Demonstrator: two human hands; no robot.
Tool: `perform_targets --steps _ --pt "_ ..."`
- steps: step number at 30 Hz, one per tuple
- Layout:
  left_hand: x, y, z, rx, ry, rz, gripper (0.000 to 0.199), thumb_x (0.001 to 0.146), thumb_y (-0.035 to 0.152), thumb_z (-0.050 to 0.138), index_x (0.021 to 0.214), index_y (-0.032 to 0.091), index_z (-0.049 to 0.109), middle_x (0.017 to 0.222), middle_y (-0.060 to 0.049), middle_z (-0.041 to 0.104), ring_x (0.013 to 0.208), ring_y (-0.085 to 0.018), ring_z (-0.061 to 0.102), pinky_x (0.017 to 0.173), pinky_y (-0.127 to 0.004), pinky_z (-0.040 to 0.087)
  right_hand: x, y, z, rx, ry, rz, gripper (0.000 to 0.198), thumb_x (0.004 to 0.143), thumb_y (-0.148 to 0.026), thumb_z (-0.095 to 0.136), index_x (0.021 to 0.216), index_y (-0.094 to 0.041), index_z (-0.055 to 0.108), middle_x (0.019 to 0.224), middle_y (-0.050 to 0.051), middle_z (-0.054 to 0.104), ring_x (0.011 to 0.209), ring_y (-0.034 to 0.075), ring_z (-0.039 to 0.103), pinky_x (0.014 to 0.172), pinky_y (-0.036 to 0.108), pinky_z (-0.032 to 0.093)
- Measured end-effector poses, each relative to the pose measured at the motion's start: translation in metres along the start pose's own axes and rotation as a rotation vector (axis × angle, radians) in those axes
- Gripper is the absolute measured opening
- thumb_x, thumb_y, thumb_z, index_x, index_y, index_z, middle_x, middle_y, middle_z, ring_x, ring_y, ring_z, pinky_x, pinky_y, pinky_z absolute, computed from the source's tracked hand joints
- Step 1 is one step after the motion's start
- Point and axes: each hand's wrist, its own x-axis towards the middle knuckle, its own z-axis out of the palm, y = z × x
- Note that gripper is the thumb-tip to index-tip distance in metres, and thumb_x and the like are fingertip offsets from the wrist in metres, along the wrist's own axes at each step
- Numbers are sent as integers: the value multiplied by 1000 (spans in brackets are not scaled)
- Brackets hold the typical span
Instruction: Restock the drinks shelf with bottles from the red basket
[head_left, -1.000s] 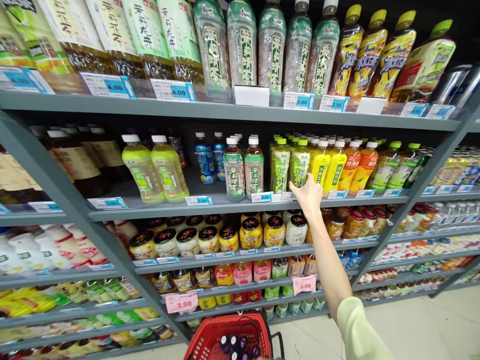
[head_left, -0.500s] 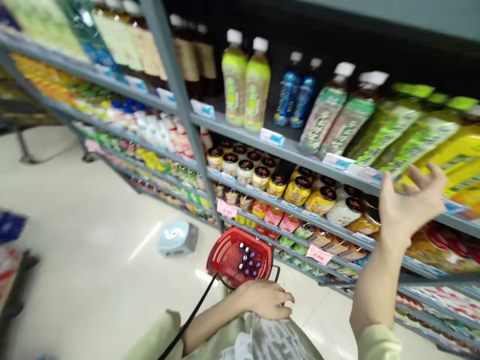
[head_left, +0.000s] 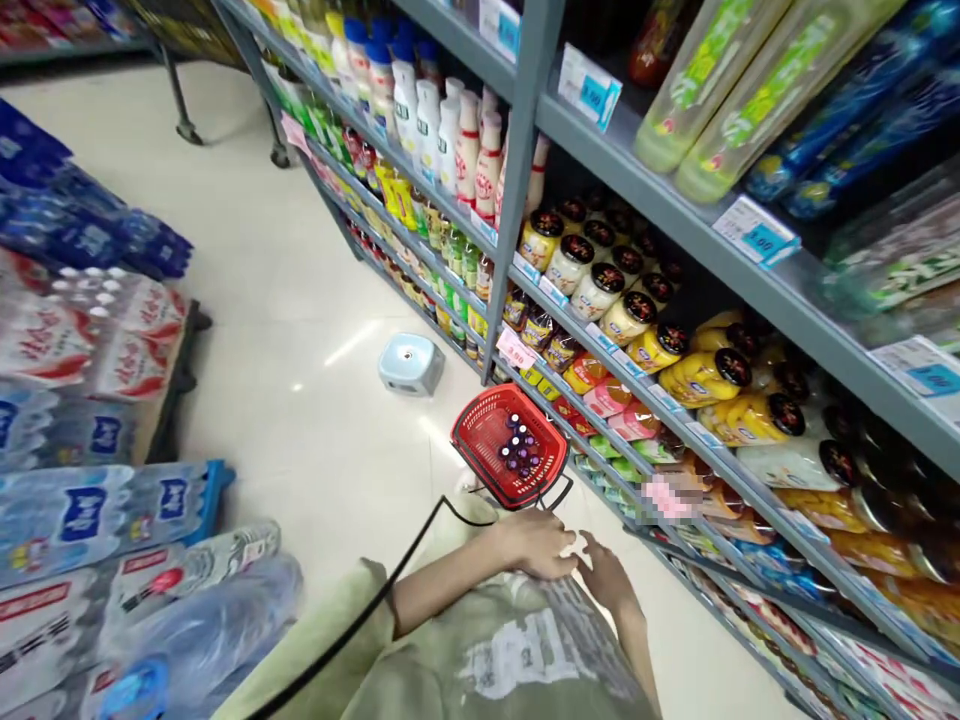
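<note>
My left hand point(head_left: 534, 545) is held in front of my shirt, its fingers loosely bent and apart, with nothing seen in it. Close against its fingertips is my right hand point(head_left: 606, 578), fingers partly spread and likewise holding nothing that shows. Whether the fingertips touch, I cannot tell. Just beyond both hands, a red shopping basket point(head_left: 477, 440) stands on the floor. Several small dark bottles with purple and white caps point(head_left: 519, 446) lie together inside it. The basket's black handle point(head_left: 556, 494) lies on the side nearest the shelves.
Shelving point(head_left: 517, 190) runs along the right, holding jars point(head_left: 630, 318) and drink bottles point(head_left: 720, 90). A light blue stool point(head_left: 410, 362) sits left of the basket. Packs of bottled water point(head_left: 82, 515) are stacked at the left. A black cord point(head_left: 360, 640) crosses my left arm.
My right hand has come down from the upper shelf to meet my left hand. The view has swung left, bringing the stacked water packs into sight.
</note>
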Motion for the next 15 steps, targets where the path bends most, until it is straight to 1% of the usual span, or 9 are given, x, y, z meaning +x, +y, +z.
perform_targets --steps 2,4,6,8,9,10,11,13,15 --pt "-2 -14 11 -14 -15 -44 54 101 51 41 126 13 72 114 -20 77 104 -37 75 84 -45 59 6 9 -4 -53 -137 87 45 92 -33 60 133 -17 67 112 17 78 113 34 73 94 43 55" --pt "-2 -26 23 -47 -25 -51 52 100 48 44 127 13 71 118 -21 76 107 -37 74 89 -46 57 19 10 -14 -78 -195 119 50 95 -37 55 140 -17 62 120 16 76 121 32 69 101 43 52" --pt "-2 -38 36 -95 -19 -54 51 99 44 47 132 12 68 123 -23 74 112 -38 72 92 -46 56 35 1 -26 -83 -180 91 54 100 -43 47 147 -17 55 126 15 74 123 29 67 106 41 48" --pt "-1 -52 50 -151 2 -83 49 98 36 52 137 9 64 126 -26 71 117 -40 69 93 -47 54 48 -16 -31 -68 -104 25 56 103 -45 40 150 -18 51 127 14 73 120 28 68 106 40 47" --pt "-1 -60 58 -184 13 -106 49 97 31 53 139 7 63 127 -27 70 118 -40 67 93 -48 53 53 -26 -30 -54 -78 -10 56 104 -47 38 150 -18 50 123 14 74 116 28 69 105 39 47" --pt "-1 -68 65 -218 20 -132 49 97 28 54 140 7 62 127 -29 70 118 -41 67 93 -48 53 57 -36 -27 -37 -83 -39 56 104 -48 39 150 -18 51 116 13 76 111 28 70 102 39 47" --pt "-1 -77 73 -253 23 -158 49 96 26 55 141 7 61 127 -29 70 117 -41 67 92 -48 52 59 -46 -21 -23 -123 -54 57 103 -50 40 149 -18 52 107 11 77 105 27 72 98 38 48" --pt "1 -95 87 -327 17 -210 46 96 26 59 138 9 64 124 -27 71 110 -39 69 90 -46 52 60 -64 -3 -11 -261 -63 56 103 -52 43 146 -18 54 86 7 76 93 27 72 91 36 49" --pt "4 -114 98 -389 16 -282 42 93 25 65 132 9 68 123 -25 72 109 -38 69 89 -43 52 58 -78 19 0 -377 -61 52 102 -47 47 143 -18 58 75 5 71 87 26 70 85 34 47"
